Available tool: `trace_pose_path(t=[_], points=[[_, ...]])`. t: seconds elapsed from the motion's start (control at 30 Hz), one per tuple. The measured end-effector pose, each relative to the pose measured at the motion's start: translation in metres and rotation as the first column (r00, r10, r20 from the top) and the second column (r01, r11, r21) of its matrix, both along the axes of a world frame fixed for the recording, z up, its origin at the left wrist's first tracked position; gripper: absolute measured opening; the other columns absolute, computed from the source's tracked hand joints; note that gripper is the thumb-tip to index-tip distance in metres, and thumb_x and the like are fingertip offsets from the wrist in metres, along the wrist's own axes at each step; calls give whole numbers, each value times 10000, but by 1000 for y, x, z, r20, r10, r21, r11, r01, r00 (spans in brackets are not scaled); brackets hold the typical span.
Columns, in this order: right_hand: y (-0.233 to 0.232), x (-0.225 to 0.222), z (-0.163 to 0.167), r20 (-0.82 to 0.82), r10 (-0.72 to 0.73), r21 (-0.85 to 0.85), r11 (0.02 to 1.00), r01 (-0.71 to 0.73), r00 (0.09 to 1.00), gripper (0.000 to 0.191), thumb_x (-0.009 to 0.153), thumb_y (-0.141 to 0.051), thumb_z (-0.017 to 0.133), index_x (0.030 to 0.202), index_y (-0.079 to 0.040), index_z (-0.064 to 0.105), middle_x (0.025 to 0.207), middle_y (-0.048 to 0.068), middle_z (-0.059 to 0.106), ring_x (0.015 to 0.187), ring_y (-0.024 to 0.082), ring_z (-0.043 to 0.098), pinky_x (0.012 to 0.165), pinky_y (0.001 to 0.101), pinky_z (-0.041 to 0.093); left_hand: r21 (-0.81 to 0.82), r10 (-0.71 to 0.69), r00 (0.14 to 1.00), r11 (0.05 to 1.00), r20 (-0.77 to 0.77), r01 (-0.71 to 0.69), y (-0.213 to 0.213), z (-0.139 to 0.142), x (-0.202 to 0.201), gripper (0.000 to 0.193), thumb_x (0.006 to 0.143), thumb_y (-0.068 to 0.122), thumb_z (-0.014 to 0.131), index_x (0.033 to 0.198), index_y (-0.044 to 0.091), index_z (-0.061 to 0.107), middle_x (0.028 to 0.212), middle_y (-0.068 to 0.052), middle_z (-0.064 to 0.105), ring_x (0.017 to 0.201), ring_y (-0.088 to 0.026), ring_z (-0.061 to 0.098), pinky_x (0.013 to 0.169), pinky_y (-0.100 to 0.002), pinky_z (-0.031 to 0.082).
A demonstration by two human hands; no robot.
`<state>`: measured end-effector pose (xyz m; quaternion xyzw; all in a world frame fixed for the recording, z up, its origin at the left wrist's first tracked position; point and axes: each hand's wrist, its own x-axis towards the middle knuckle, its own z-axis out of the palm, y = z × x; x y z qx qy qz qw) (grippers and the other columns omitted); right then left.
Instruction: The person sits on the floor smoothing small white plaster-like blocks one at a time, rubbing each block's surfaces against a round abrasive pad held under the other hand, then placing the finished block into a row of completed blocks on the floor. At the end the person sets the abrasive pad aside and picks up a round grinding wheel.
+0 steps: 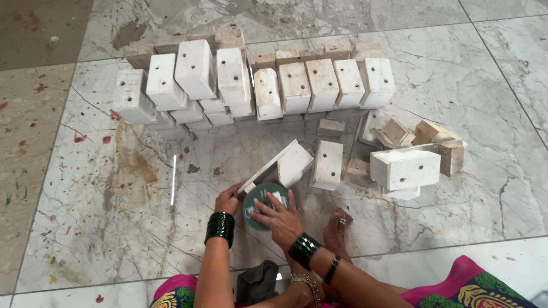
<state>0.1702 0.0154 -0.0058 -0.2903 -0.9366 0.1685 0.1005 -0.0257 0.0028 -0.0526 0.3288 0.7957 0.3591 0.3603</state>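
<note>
My left hand (227, 200) grips the near end of a white-painted wooden block (282, 165) that lies tilted on the marble floor. My right hand (277, 217) presses flat on a round green disc (257, 201), which rests against the block's near end. Both wrists wear dark green bangles. My bare foot (337, 232) rests on the floor just right of the right hand.
A long row of white wooden blocks (257, 82) with drilled holes leans together at the back. More loose blocks (404, 167) and unpainted wood scraps (429, 134) lie to the right. A dark cloth (258, 282) sits near my lap. The floor (103, 188) is stained marble tile.
</note>
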Motion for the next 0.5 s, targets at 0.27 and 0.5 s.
trace_pose_path(t=[0.27,0.5], points=[[-8,-1,-1,-16,20,15,1000,-19,1000,716,784,70,576,1402,-291,600,1580,-10,452,1519,298,265,1179,712,-32,39,17,1000,999,-21,-16,0,0,2,464,887,62,526,1236,267,752,960,-169,770,917,-253,733,879,-341,547],[-3,-5,0,80,-3,-39,999,6,997,788,776,90,571,1458,-304,542,1618,-24,391,1541,287,219,1186,699,-19,127,8,1000,992,-8,-7,-2,-2,3,410,919,76,523,1222,240,747,1089,-151,775,1064,-256,751,920,-339,558]])
